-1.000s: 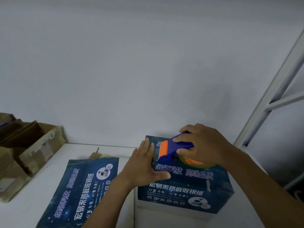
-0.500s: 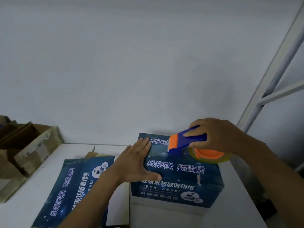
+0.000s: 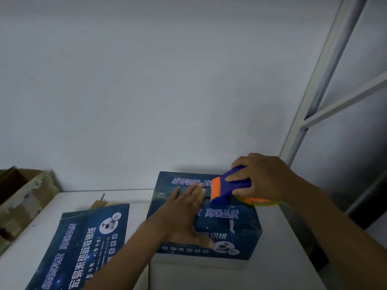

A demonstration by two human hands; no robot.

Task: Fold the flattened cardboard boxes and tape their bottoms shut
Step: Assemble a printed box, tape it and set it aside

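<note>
Dim and underexposed, with a cold bluish cast. Lit softly, from no visible source. Faint grey shadow on the wall (image 3: 261,122) above the right hand (image 3: 263,176). Blurred at the fingertips (image 3: 199,186) of the left hand (image 3: 184,216). Muted everywhere but the orange of the tape dispenser (image 3: 217,189). Bent by the wide lens along the metal frame (image 3: 320,97); murky around the brown cartons (image 3: 25,197).

Folded box (image 3: 247,228): I read 高端品质 in white on the near top flap, and the same upside down on the far flap (rest of the line covered). Flattened box (image 3: 77,250), sideways: 纸领科技 高端品质, 宏易来热敏收银纸. Smaller print is unreadable.
</note>
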